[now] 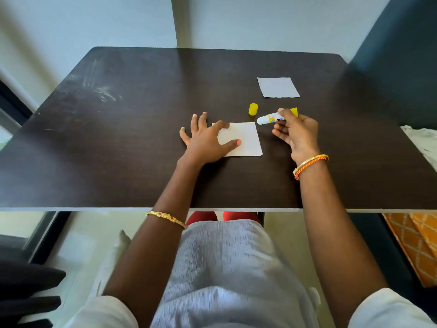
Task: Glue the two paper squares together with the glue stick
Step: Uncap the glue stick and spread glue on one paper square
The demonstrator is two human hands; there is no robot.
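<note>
**Glue stick uncapped, near square pinned**

We see a dark table [118,143] with two paper squares on it. The near square [246,140] lies flat, roughly mid-table. The far square [277,87] lies flat further back and to the right, well apart from the near one, with nothing touching it.

Left hand [205,138]: fingers spread and mostly straight, resting on the left part of the near square. The index finger lies across its upper left corner and the thumb presses on the paper lower down; the other fingers reach onto the bare table beside the sheet. The hand holds the paper flat and grips nothing.

Right hand [296,131]: fingers curled round the glue stick [272,118], pinching its body. The stick lies almost level above the table, white tip pointing left, yellow base end showing behind the fingers. The tip is just beside the upper right corner of the near square; we cannot tell whether it touches table or paper.

The yellow cap [253,109] is off the stick and lies on the table between the two squares, near the tip.

A gold bangle [165,218] sits on the left forearm; an orange and gold bangle [311,165] on the right wrist.
</note>
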